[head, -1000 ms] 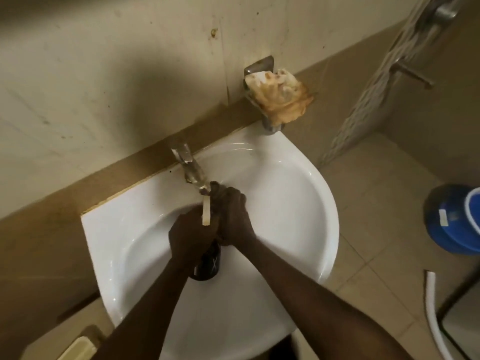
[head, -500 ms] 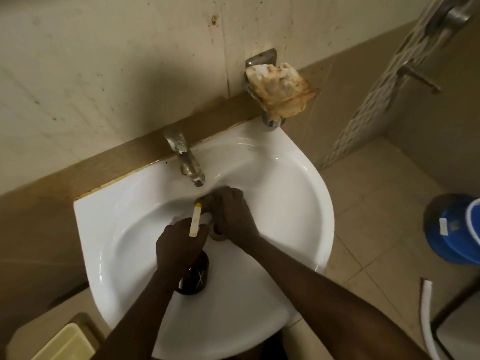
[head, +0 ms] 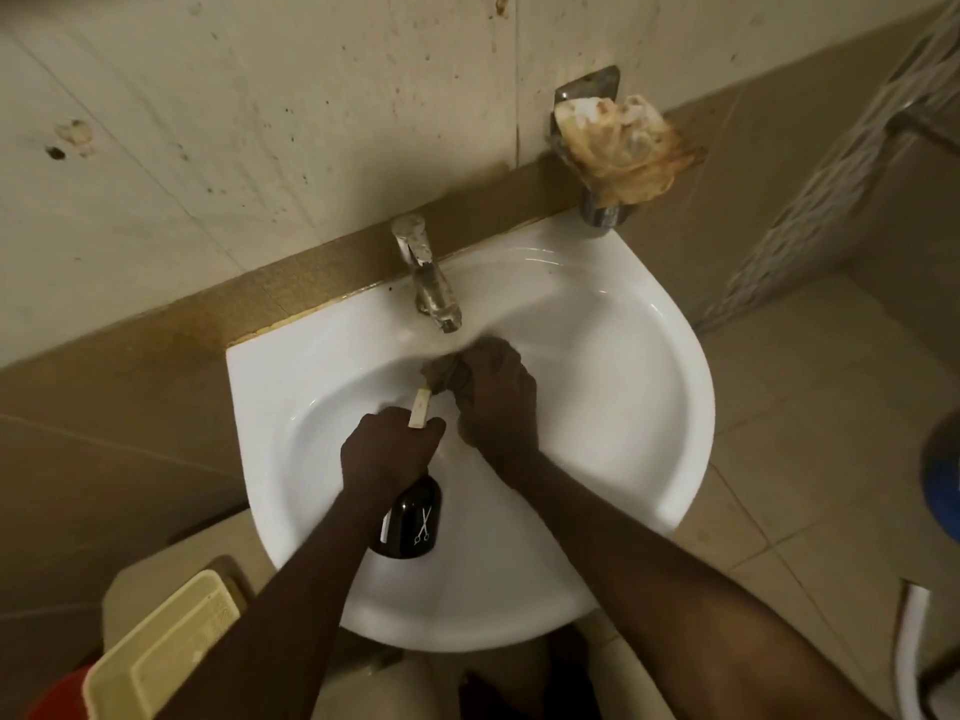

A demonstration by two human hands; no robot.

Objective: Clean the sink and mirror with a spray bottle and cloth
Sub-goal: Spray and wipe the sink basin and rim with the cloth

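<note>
Head view, looking down: my left hand [head: 387, 452] is curled around the neck of the dark spray bottle [head: 408, 522], which hangs over the near part of the white sink [head: 623, 387]. A scissors mark shows on the bottle's body, and a pale nozzle tip [head: 420, 407] sticks out above my knuckles, pointing toward the faucet [head: 428, 278]. My right hand [head: 496, 394] is clenched around a dark wad, apparently the cloth [head: 441, 371], pressed against the back slope of the basin just below the faucet spout. The two hands sit close together, apart by a narrow gap. On the wall, above the sink's right rear corner, a metal holder [head: 589, 90] carries a crumpled, stained rag [head: 621, 148]. A cream plastic basket [head: 156, 652] sits at lower left, below the sink, and a blue bucket [head: 943, 475] is cut off by the right edge.
</note>
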